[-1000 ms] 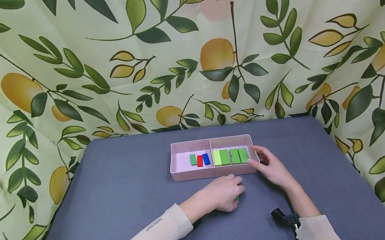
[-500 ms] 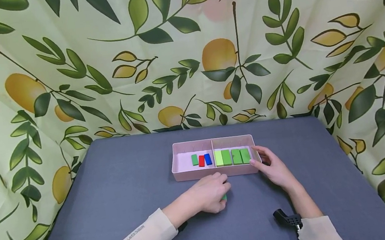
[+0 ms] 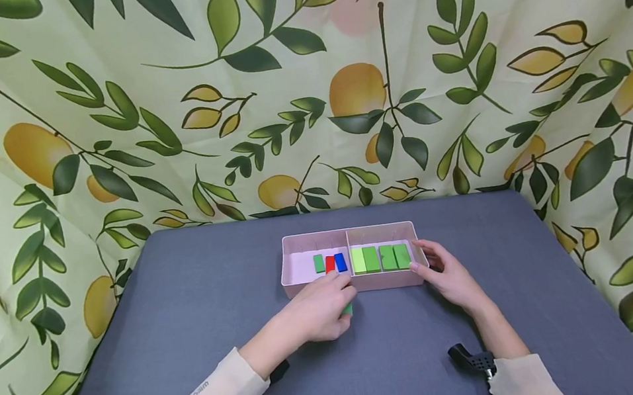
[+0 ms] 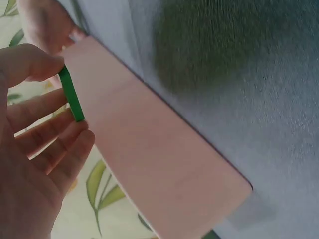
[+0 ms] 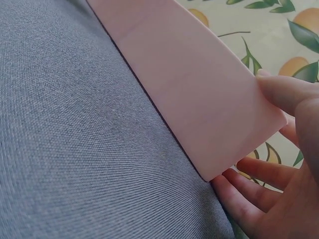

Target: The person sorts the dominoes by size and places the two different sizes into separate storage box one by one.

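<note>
My left hand [image 3: 320, 309] is just in front of the pink box [image 3: 387, 280], near its middle. In the left wrist view, its thumb and fingertips pinch a thin green rectangular block [image 4: 73, 97] by its ends. The two-compartment box holds a green block [image 3: 318, 264], a red block [image 3: 330, 263] and a blue block [image 3: 340, 262] in its left compartment. Several larger green blocks [image 3: 371, 260] lie in the right one. At the box's right end my right hand [image 3: 450, 278] grips the corner, thumb on the front wall and fingers round the side.
A dark blue-grey cloth [image 3: 200, 273] covers the table under the box. Behind and at both sides hangs a leaf-and-fruit patterned curtain [image 3: 181, 35]. A black wrist camera [image 3: 471, 360] is strapped to the right wrist.
My left hand has moved left and towards the box, from the table in front of it, carrying the green block. The right hand and the box have stayed in place.
</note>
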`<state>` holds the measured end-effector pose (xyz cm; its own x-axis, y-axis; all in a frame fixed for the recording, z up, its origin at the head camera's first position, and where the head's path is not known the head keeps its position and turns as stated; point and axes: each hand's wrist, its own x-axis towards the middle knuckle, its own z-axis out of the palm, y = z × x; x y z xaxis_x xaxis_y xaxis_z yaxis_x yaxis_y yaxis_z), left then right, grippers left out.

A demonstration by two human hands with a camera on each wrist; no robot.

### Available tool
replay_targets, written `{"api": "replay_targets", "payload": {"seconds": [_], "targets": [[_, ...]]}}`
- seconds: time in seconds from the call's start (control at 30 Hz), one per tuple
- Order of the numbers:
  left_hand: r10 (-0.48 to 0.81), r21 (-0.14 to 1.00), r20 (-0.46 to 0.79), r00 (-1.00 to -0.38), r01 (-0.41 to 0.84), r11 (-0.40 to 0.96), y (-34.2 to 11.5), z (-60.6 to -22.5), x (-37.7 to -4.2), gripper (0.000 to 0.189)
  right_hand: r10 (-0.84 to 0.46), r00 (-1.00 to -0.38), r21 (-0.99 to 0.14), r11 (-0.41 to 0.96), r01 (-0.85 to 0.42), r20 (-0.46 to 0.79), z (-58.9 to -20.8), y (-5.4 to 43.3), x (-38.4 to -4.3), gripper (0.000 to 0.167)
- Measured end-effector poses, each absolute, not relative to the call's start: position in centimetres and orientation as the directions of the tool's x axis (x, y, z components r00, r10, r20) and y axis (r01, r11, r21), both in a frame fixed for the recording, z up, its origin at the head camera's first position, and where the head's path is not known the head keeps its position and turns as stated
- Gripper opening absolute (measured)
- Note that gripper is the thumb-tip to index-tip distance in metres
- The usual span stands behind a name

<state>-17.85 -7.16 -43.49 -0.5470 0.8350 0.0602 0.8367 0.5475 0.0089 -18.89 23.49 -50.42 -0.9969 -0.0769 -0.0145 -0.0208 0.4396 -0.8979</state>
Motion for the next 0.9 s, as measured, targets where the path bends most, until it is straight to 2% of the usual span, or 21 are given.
{"api": "replay_targets", "payload": {"seconds": [0.27,0.4,0.67,0.9], "targets": [[0.801,0.053,0.141,-0.581,0.813,0.58,-9.0,-42.5,-18.9,0.017,-0.077,-0.997,-0.898,0.439,-0.018,-0.018,-50.5,23.4,-19.0,0.066],[0.766,0.071,0.165,-0.622,0.782,0.62,-9.9,-41.9,-19.5,0.022,-0.074,-0.997,-0.903,0.429,-0.009,-0.025,-50.7,23.5,-19.1,0.066],[0.656,0.149,0.124,-0.745,0.667,0.73,-10.8,-41.3,-20.8,0.037,-0.081,-0.997,-0.897,0.441,-0.02,-0.017,-50.6,23.3,-18.9,0.066],[0.625,0.159,0.126,-0.771,0.637,0.754,-10.8,-41.4,-22.2,0.033,-0.071,-0.997,-0.895,0.446,-0.008,-0.027,-50.5,23.4,-18.7,0.068]]}}
